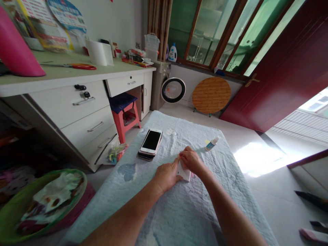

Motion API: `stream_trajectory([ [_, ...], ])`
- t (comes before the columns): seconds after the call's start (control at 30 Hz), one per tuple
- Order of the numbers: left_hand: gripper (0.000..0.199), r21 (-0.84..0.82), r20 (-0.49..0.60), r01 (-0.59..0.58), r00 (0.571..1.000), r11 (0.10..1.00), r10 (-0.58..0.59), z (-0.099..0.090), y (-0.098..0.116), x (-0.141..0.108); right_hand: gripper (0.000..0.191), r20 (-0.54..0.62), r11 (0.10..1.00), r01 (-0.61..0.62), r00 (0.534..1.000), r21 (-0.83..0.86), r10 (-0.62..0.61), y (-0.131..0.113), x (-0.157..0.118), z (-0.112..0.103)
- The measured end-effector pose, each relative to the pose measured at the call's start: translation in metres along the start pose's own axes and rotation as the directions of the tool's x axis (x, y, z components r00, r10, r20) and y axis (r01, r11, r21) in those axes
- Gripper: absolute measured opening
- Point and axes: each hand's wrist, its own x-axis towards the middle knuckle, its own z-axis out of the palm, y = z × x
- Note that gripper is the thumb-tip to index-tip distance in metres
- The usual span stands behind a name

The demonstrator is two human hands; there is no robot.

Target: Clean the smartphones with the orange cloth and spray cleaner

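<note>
A flat white object (185,174), perhaps a phone or a small box, lies on the cloth-covered table (164,212) between my hands. My left hand (167,174) grips its left side, the thumb near the lower edge. My right hand (190,159) is closed at its upper end, with the fingers bent over it; whether something small is pinched there is hidden. Up and to the left rests a white phone (151,140) with a dark screen, on top of other phones. A small spray bottle (212,144) with a clear cap lies to the right.
Left of the table are a full waste basket (83,194), a plastic bag (115,153) and a red stool (125,119). A white desk (87,102) carries scissors (82,66) and a paper roll (98,53). Behind stand a washing machine (160,70) and a round wooden board (211,94).
</note>
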Motion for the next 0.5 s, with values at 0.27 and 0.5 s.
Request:
stream_trajectory([
  [0.27,0.05,0.089,-0.01,-0.054,0.998,0.995,0.055,0.0,0.002,-0.001,0.025,0.008,0.987,-0.096,0.995,-0.128,0.098,0.011,0.026,-0.001],
  [0.5,0.056,0.106,-0.019,-0.023,0.999,0.994,0.025,0.001,0.006,-0.002,0.023,0.011,0.971,-0.157,0.987,-0.181,0.162,0.026,0.028,-0.004],
])
